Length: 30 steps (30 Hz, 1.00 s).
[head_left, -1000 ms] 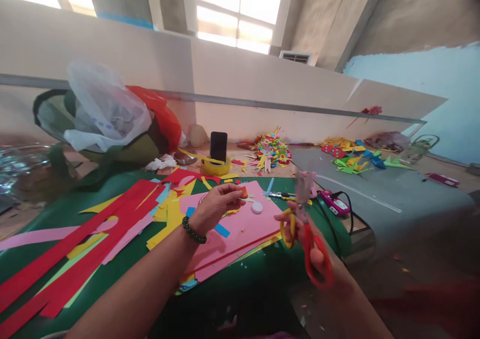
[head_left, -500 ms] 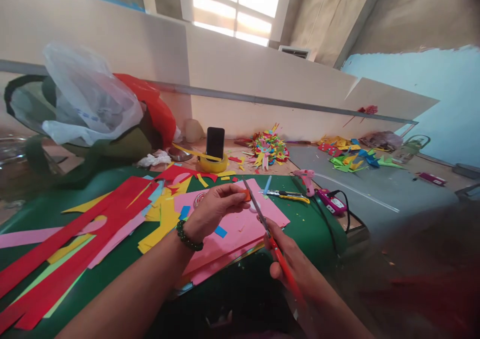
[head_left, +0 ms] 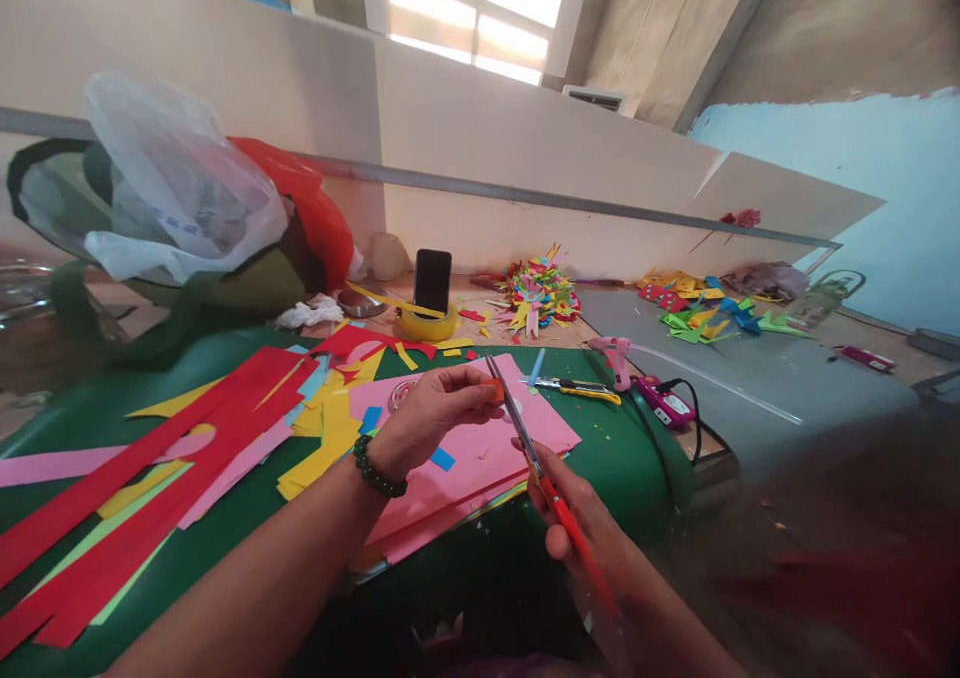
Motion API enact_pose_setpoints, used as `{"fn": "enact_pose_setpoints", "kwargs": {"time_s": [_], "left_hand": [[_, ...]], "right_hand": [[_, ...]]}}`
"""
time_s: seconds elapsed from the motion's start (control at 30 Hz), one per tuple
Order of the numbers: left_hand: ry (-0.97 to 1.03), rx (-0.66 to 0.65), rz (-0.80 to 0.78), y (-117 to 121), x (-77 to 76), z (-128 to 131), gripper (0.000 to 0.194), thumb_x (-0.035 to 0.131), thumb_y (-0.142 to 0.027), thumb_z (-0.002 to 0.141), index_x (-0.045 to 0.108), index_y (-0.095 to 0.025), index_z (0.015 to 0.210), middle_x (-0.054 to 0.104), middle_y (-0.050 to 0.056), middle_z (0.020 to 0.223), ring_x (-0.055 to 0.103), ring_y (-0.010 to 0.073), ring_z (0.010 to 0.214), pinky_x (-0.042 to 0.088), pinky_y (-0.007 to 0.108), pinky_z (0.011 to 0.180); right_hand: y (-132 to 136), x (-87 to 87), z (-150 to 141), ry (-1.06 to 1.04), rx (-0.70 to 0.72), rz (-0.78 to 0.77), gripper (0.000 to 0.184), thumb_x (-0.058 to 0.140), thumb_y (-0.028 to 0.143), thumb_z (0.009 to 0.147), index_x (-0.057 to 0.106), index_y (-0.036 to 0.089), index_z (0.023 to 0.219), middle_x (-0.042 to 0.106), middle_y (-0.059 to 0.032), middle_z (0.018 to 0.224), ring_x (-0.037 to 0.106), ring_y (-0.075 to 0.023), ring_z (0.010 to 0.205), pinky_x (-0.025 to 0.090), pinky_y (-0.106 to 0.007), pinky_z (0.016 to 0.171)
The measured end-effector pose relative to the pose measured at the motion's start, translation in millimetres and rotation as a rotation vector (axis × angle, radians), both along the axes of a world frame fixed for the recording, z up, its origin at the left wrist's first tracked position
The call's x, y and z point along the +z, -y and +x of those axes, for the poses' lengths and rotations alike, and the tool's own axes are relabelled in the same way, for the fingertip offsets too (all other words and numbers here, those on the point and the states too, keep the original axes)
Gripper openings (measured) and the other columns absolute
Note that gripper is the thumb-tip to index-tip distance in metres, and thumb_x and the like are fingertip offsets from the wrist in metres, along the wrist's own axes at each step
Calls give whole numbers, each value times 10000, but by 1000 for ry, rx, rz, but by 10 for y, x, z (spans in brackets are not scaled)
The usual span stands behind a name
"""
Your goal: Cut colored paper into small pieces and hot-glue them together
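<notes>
Down and across come the red-handled metal scissors [head_left: 555, 501]: a second ago they were held up, blurred and clear of the paper; now their blades are laid right alongside the small orange paper piece [head_left: 493, 390]. By this the work seems to have been brought to the cutting point, though whether any paper is caught between the blades cannot be told. Around the handles, at lower right of centre, the right hand [head_left: 581, 508] is wrapped, its fingers curled. At the centre, the orange piece is pinched between thumb and fingers of the left hand [head_left: 442, 401], hardly shifted. Beneath both, a stack of pink paper sheets [head_left: 476, 473] is spread, and at lower left long red paper strips [head_left: 240, 438] are fanned out. Farther back, right of centre, the pink plastic glue gun [head_left: 618, 354] has been uncovered by the scissors' swing. Beyond, at mid-frame, a many-coloured heap of cut paper [head_left: 541, 298] is left where it was.
</notes>
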<state>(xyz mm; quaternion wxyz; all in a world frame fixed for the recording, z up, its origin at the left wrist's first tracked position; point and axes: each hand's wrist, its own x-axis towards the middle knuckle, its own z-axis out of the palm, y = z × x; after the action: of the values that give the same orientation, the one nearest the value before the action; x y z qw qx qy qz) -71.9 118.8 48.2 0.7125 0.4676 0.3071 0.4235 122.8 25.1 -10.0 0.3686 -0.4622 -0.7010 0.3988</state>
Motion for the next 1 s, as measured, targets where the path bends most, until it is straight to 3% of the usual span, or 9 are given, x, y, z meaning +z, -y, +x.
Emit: {"fn": "enact_pose_setpoints", "kwargs": {"time_s": [0.33, 0.57, 0.87, 1.0], "left_hand": [[-17, -32, 10, 3, 8, -27, 307, 863, -355, 577, 669, -144, 688, 678, 21, 712, 638, 129, 662, 473, 251, 661], [-54, -35, 21, 6, 31, -29, 276, 843, -340, 591, 670, -149, 690, 670, 16, 708, 641, 137, 661, 482, 271, 680], [-62, -58, 31, 2, 17, -49, 249, 826, -323, 609, 667, -152, 697, 666, 11, 693, 632, 128, 649, 473, 254, 656], [-80, -64, 33, 14, 51, -51, 238, 817, -302, 603, 646, -152, 673, 648, 3, 675, 610, 118, 629, 463, 251, 641]], "right_hand": [[31, 7, 42, -72, 8, -71, 997, 410, 942, 613, 545, 216, 1283, 403, 15, 732, 299, -127, 580, 273, -253, 495], [36, -19, 66, -49, 4, -99, 940, 496, 892, 655, 539, 205, 1295, 387, 26, 698, 319, -123, 574, 291, -239, 485], [68, 163, -20, -51, -2, -131, 879, 469, 855, 727, 562, 184, 1288, 333, 33, 691, 277, -101, 538, 229, -223, 441], [109, 188, -17, -79, -33, -224, 747, 484, 744, 821, 541, 194, 1323, 319, 34, 707, 283, -95, 529, 231, -211, 436]]}}
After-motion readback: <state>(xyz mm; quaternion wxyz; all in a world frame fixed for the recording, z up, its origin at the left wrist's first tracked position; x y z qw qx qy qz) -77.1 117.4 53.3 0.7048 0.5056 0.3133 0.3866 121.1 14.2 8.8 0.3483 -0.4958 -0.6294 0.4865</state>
